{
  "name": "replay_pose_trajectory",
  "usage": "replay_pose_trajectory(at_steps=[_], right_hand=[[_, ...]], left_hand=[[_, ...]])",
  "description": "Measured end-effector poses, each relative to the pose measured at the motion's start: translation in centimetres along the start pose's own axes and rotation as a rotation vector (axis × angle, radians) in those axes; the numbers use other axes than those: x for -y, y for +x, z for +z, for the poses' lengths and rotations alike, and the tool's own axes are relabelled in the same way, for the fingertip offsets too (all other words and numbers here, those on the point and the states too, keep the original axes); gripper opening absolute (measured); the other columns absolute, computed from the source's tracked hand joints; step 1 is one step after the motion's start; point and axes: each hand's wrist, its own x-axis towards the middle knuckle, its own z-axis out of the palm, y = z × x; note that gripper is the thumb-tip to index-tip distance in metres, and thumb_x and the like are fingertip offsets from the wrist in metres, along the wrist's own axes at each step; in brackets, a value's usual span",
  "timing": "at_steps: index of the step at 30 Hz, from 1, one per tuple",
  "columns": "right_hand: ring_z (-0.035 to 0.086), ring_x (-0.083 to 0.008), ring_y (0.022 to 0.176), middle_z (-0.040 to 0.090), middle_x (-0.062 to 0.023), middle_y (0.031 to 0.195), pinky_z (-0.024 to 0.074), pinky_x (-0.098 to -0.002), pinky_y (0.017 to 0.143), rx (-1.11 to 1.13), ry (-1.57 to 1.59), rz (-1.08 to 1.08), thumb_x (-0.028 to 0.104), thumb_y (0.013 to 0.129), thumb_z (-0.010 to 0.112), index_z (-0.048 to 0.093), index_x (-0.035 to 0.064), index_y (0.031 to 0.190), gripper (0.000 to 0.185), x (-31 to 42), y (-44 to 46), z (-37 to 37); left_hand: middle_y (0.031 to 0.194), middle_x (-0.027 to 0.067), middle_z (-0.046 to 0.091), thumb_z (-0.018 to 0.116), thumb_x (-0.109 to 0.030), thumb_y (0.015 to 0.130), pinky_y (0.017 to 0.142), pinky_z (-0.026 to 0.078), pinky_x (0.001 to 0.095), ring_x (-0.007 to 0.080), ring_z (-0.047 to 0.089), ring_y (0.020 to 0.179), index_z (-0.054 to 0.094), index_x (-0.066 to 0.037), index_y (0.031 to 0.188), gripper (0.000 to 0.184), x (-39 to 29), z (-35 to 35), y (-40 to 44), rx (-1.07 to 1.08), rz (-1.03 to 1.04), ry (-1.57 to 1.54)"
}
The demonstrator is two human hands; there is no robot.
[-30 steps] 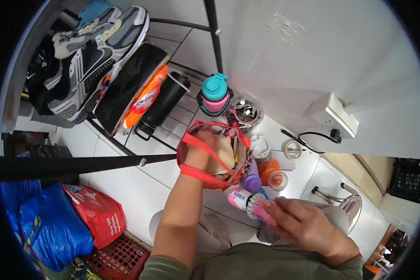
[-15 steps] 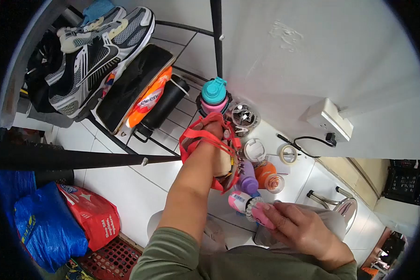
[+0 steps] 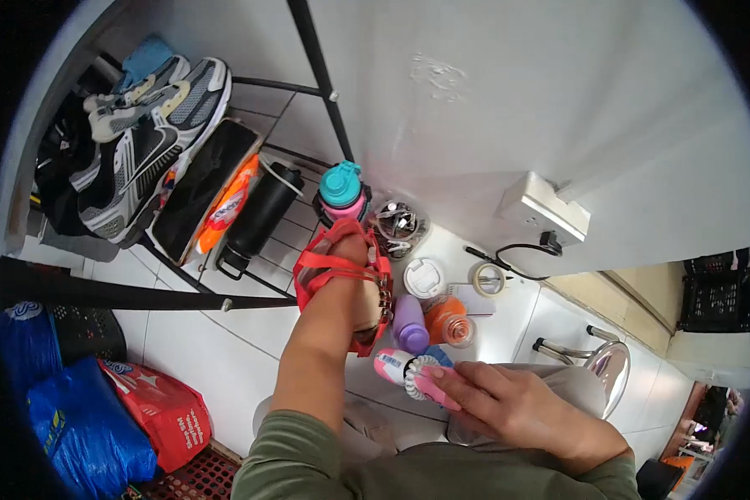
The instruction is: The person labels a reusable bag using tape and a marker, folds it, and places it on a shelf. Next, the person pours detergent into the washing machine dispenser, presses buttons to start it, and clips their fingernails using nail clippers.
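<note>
My left hand (image 3: 350,247) reaches down into a red bag (image 3: 315,260) with straps; its fingers are hidden inside. Something cream-coloured (image 3: 367,304) shows in the bag beside my wrist. My right hand (image 3: 496,400) is closed on a pink item (image 3: 389,364) with a barcode label and a white coiled band round its middle; its exact kind is unclear. Just beyond that item stand a purple bottle (image 3: 409,321) and an orange container (image 3: 444,319). A bottle with a turquoise lid (image 3: 340,185) stands behind the bag.
At left, a black wire rack (image 3: 283,83) holds grey sneakers (image 3: 137,179) and a black bottle (image 3: 262,217). Near the wall are a clear jar (image 3: 400,223), a white lid (image 3: 424,277), a tape roll (image 3: 487,280) and a socket box (image 3: 543,208). Blue (image 3: 92,417) and red bags (image 3: 162,408) lie lower left.
The whole view has shifted, so the rack and wall things sit further left and mostly lower. My left hand stays in the red bag; my right hand keeps hold of the pink item.
</note>
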Motion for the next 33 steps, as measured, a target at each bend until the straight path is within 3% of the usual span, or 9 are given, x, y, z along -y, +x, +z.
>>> replay_pose_trajectory(at_steps=[3, 15, 27, 30, 33], right_hand=[[0.068, -0.0258, 0.081, 0.061, -0.0127, 0.106, 0.0595, -0.0346, 0.068, 0.033, 0.009, 0.087, 0.013, 0.078, 0.075, 0.057, 0.0037, 0.135, 0.06, 0.0, -0.6, -0.4], [0.066, -0.0239, 0.079, 0.057, -0.0102, 0.102, 0.0567, -0.0323, 0.06, -0.061, 0.015, 0.073, 0.015, 0.081, 0.072, 0.054, 0.0037, 0.137, 0.059, -1.9, -2.6, -1.0], [0.065, -0.0221, 0.081, 0.055, -0.0077, 0.1, 0.0563, -0.0329, 0.059, -0.1, 0.065, 0.068, 0.016, 0.084, 0.07, 0.054, 0.0057, 0.136, 0.056, -2.2, -4.0, -0.9], [0.067, -0.024, 0.083, 0.061, -0.008, 0.108, 0.059, -0.0328, 0.063, -0.049, 0.056, 0.098, 0.014, 0.079, 0.073, 0.052, 0.0091, 0.14, 0.065, -1.7, -4.2, -1.2], [0.067, -0.0237, 0.082, 0.06, -0.0069, 0.106, 0.0587, -0.032, 0.063, -0.096, 0.063, 0.054, 0.015, 0.08, 0.073, 0.052, 0.0097, 0.14, 0.064, -1.6, -4.3, -0.8]], left_hand=[[0.106, 0.0164, 0.071, 0.063, -0.026, 0.09, 0.079, 0.055, 0.0482, 0.0326, 0.07, 0.096, 0.076, -0.014, 0.101, 0.021, -0.1, 0.7, 0.1, 0.048, 0.021, 0.019], [0.103, 0.0163, 0.072, 0.063, -0.025, 0.089, 0.078, 0.055, 0.0465, 0.0321, 0.07, 0.093, 0.076, -0.012, 0.099, 0.021, 1.2, -2.4, -1.0, 0.127, 0.003, -0.016], [0.103, 0.0158, 0.072, 0.063, -0.024, 0.089, 0.078, 0.055, 0.0458, 0.0315, 0.07, 0.091, 0.076, -0.012, 0.099, 0.02, 1.5, -3.7, -1.3, 0.133, -0.016, -0.012], [0.103, 0.0157, 0.072, 0.063, -0.024, 0.089, 0.078, 0.055, 0.0457, 0.0314, 0.07, 0.091, 0.076, -0.012, 0.099, 0.02, 1.5, -4.0, -2.0, 0.136, -0.01, -0.01], [0.103, 0.0156, 0.072, 0.063, -0.024, 0.089, 0.078, 0.055, 0.0455, 0.0312, 0.07, 0.09, 0.076, -0.012, 0.1, 0.02, 1.6, -4.8, -2.4, 0.139, -0.015, -0.016]])
